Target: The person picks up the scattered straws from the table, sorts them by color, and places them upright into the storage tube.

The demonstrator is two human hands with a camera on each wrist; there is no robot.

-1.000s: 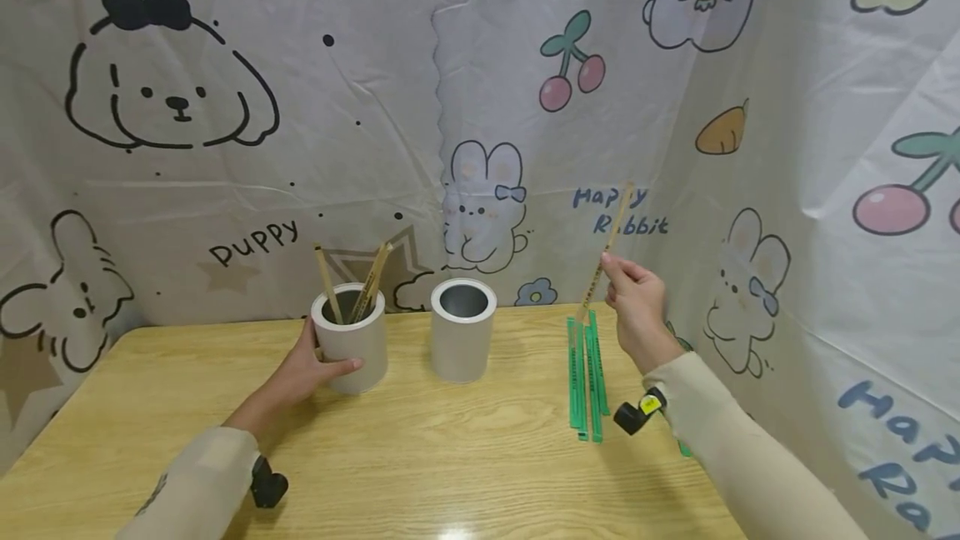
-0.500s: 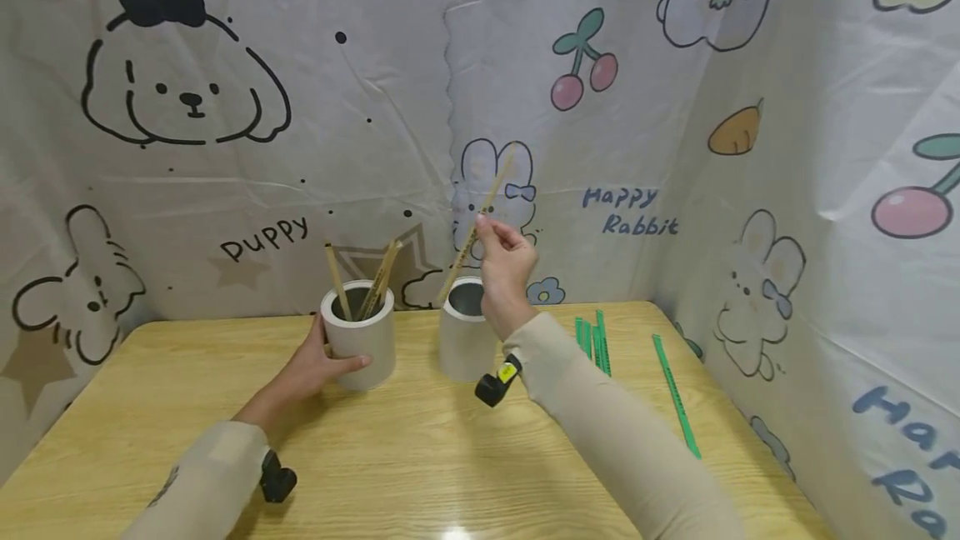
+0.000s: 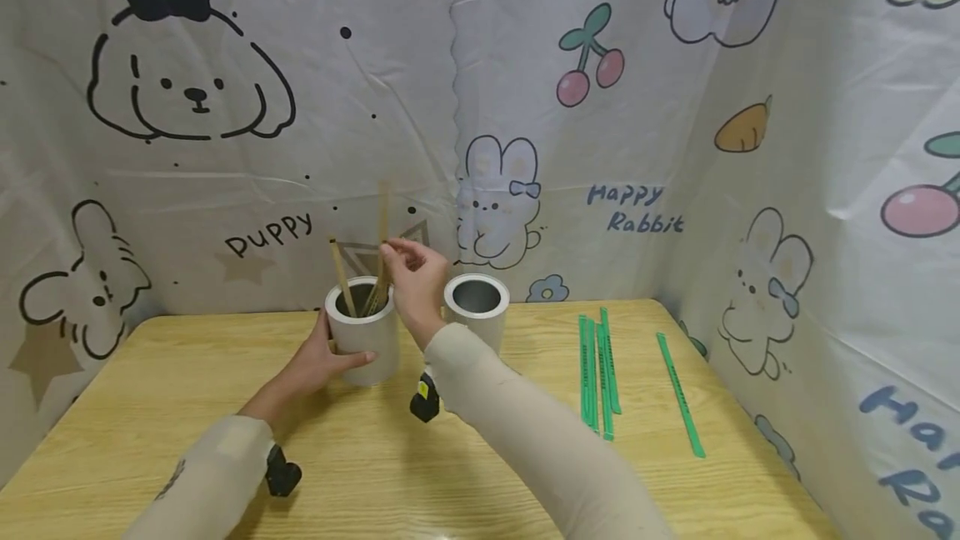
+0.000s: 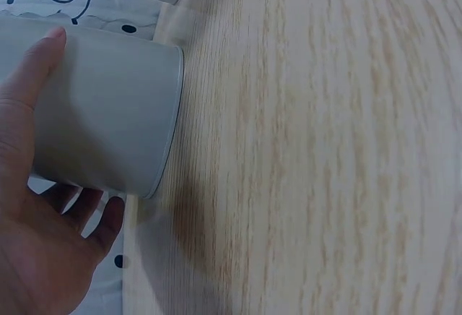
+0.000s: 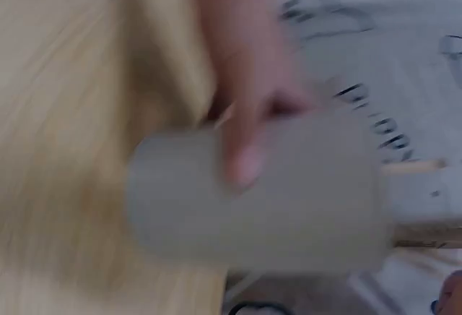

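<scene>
My left hand point(image 3: 318, 363) grips the left off-white cylindrical cup point(image 3: 367, 348), its thumb lying across the front. In the left wrist view the fingers point(image 4: 108, 225) curve round the cup's point(image 4: 115, 113) far side. Several slim tan sticks point(image 3: 342, 273) lean inside this cup. Just over its right rim, my right hand point(image 3: 417, 280) pinches another slim tan stick point(image 3: 385, 215), upright, its lower end down at the cup's mouth. The right wrist view is blurred; it shows the left hand point(image 5: 245, 62) on the cup point(image 5: 310, 199), with the right hand only at the lower right edge.
A second off-white cup point(image 3: 487, 325) stands just right of the first, its dark inside showing no sticks. Several slim green sticks point(image 3: 602, 382) lie together on the wooden table point(image 3: 360, 473), and one green stick point(image 3: 681, 397) lies apart farther right. A printed cloth point(image 3: 360, 90) hangs behind.
My right hand has carried the tan stick leftward from above the green sticks, past the second cup, to the left cup. The left hand has kept its grip on the cup.
</scene>
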